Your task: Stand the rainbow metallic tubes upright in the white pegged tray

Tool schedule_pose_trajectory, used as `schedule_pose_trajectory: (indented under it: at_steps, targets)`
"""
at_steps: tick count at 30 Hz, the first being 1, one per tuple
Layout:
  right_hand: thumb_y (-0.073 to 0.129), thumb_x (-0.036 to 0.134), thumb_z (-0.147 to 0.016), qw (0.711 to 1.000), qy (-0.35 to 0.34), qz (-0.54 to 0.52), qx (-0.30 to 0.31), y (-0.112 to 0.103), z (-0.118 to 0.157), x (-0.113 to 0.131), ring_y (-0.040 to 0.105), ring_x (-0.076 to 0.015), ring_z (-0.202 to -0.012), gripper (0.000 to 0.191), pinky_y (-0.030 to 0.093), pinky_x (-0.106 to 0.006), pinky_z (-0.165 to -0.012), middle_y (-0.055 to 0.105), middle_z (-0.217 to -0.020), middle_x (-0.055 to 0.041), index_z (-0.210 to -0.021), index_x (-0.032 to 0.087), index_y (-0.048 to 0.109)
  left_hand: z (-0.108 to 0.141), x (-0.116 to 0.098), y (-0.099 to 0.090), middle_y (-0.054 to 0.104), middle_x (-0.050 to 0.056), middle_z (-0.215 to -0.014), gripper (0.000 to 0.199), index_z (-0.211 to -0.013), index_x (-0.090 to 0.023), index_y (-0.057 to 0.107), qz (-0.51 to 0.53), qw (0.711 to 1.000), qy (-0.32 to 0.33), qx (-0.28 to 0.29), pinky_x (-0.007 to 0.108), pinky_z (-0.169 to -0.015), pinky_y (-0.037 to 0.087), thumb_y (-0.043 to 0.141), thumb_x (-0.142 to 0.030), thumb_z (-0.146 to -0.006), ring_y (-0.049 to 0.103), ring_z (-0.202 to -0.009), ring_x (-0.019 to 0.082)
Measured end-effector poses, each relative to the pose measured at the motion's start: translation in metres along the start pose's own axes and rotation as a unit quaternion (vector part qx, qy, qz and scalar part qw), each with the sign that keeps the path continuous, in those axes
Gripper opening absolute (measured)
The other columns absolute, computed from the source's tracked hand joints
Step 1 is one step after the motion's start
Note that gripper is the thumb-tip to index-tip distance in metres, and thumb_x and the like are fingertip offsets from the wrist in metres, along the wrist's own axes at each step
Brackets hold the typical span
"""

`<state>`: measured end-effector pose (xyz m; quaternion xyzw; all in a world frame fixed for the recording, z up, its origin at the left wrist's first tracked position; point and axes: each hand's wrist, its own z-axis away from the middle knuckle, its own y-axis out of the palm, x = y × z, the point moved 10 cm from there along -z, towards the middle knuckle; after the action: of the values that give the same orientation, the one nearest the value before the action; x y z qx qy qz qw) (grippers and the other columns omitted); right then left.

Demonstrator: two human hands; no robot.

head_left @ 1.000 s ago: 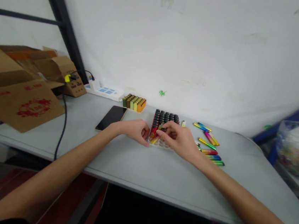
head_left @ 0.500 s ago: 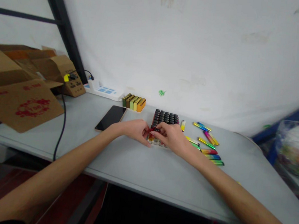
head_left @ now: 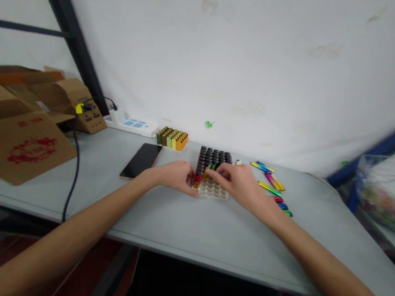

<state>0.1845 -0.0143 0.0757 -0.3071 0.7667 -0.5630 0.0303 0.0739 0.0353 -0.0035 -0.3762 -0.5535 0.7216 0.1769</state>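
- Tray point(head_left: 214, 191), pale, with rows of cells: on the counter point(head_left: 171, 223), between the two hands; the item being worked on.
- Black-capped lighters point(head_left: 215, 154) (so judged by shape): upright in the tray, filling the rear rows; taken as the finished portion.
- Red lighter point(head_left: 197, 179): near the tray's left front corner, at the near end of the left column, which appears filled that far.
- Bare cells: front part of the tray, mainly centre and right; judged as the portion left. Exact count hidden by the right hand.
- Left hand point(head_left: 176, 176): at the tray's left front corner, grip curved, thumb apart from fingers; cannot tell whether it clasps the tray or merely rests against it.
- Right hand point(head_left: 239, 180): over the tray's filled edge, grip nearly closed, thumb to fingertips, apparently pinching one lighter with green showing point(head_left: 214, 166), mostly covered; whether seated in a cell, cannot tell.
- Loose lighters point(head_left: 270, 189), yellow, green, magenta, red and blue: lying right of the tray, some partly behind the right wrist; judged as unplaced stock.
- Second lighter set point(head_left: 172, 139), green, brown, yellow and orange: upright in neat rows near the wall; appears complete.
- Smartphone point(head_left: 142, 161), black-screened: left of the tray, outside the work.
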Motion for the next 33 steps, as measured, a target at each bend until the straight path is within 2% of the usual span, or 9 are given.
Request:
schedule_pose_trajectory:
  at_steps: [3,5,9,13,19,23,27,30,33]
  targets:
    - [0.046,0.048,-0.102,0.993,0.058,0.041,-0.099,-0.042,-0.003,-0.045,0.055,-0.0143,-0.053,0.042,0.035,-0.027,-0.059,0.065,-0.060,-0.0018,-0.078,0.020,0.066,-0.001,0.000,0.000,0.061,0.001,-0.054,0.057,-0.058,-0.019,0.061,-0.005,1.000,-0.006,0.004,0.029,-0.055,0.034,0.067,-0.075,-0.067,0.053,-0.052,0.015]
    - [0.047,0.040,-0.102,0.988,0.108,0.053,-0.094,-0.044,-0.011,-0.086,0.061,-0.0161,-0.061,0.031,0.039,-0.027,-0.064,0.070,-0.069,-0.0034,-0.092,0.018,0.067,-0.001,0.000,0.000,0.062,0.002,-0.055,0.056,-0.057,-0.019,0.059,-0.006,1.000,-0.004,0.005,0.029,-0.055,0.034,0.067,-0.073,-0.068,0.053,-0.053,0.015]
    - [0.052,0.035,-0.100,0.978,0.178,0.101,0.033,-0.001,-0.025,-0.156,0.069,-0.0212,-0.088,0.030,0.045,-0.028,-0.078,0.076,-0.100,-0.0130,-0.118,0.012,0.062,-0.001,0.003,0.000,0.063,0.001,-0.056,0.053,-0.057,-0.019,0.059,0.001,1.000,-0.009,0.000,0.028,-0.054,0.035,0.070,-0.070,-0.066,0.054,-0.053,0.015]
    - [0.060,0.044,-0.094,0.963,0.228,0.118,0.088,0.034,-0.028,-0.186,0.068,-0.0269,-0.099,0.050,0.047,-0.032,-0.082,0.074,-0.105,-0.0196,-0.127,0.007,0.058,-0.001,0.004,0.000,0.063,0.001,-0.056,0.052,-0.058,-0.019,0.059,0.010,1.000,-0.019,-0.001,0.028,-0.054,0.036,0.071,-0.069,-0.065,0.055,-0.054,0.015]
    - [0.062,0.029,-0.090,0.965,0.223,0.078,0.114,0.033,-0.029,-0.188,0.068,-0.0236,-0.090,0.022,0.048,-0.030,-0.078,0.075,-0.096,-0.0153,-0.102,0.012,0.069,0.000,0.001,0.000,0.063,0.002,-0.057,0.052,-0.058,-0.019,0.058,-0.002,1.000,-0.008,0.006,0.029,-0.056,0.037,0.070,-0.069,-0.068,0.056,-0.056,0.016]
    - [0.047,0.044,-0.098,0.976,0.189,-0.035,0.105,0.013,-0.007,-0.167,0.065,-0.0179,-0.082,0.032,0.051,-0.028,-0.071,0.070,-0.093,-0.0081,-0.096,0.016,0.063,0.000,0.001,0.000,0.063,0.002,-0.057,0.053,-0.058,-0.020,0.057,-0.004,1.000,-0.008,0.006,0.029,-0.055,0.035,0.069,-0.071,-0.068,0.056,-0.055,0.016]
    - [0.053,0.057,-0.093,0.884,0.176,-0.429,0.059,0.004,0.027,-0.131,0.047,-0.0087,-0.055,0.040,0.041,-0.022,-0.047,0.059,-0.086,0.0010,-0.113,0.023,0.051,0.000,0.001,0.000,0.063,0.002,-0.057,0.054,-0.059,-0.020,0.056,-0.005,1.000,-0.002,0.009,0.029,-0.055,0.035,0.067,-0.072,-0.069,0.056,-0.054,0.016]
    - [0.056,0.059,-0.092,0.853,0.185,-0.487,0.030,0.005,0.043,-0.119,0.025,-0.0062,-0.046,0.039,0.023,-0.018,-0.040,0.038,-0.066,0.0095,-0.109,0.024,0.052,0.000,0.001,0.001,0.063,0.002,-0.057,0.054,-0.059,-0.020,0.055,-0.004,1.000,-0.007,0.014,0.029,-0.055,0.036,0.067,-0.071,-0.069,0.056,-0.054,0.016]
    - [0.052,0.066,-0.091,0.875,0.207,-0.437,-0.026,0.007,0.047,-0.124,0.023,-0.0070,-0.045,0.046,0.019,-0.020,-0.040,0.030,-0.058,0.0095,-0.082,0.021,0.050,0.000,0.002,0.002,0.064,0.002,-0.058,0.054,-0.060,-0.020,0.055,-0.001,1.000,-0.013,0.017,0.028,-0.055,0.036,0.068,-0.071,-0.069,0.057,-0.054,0.016]
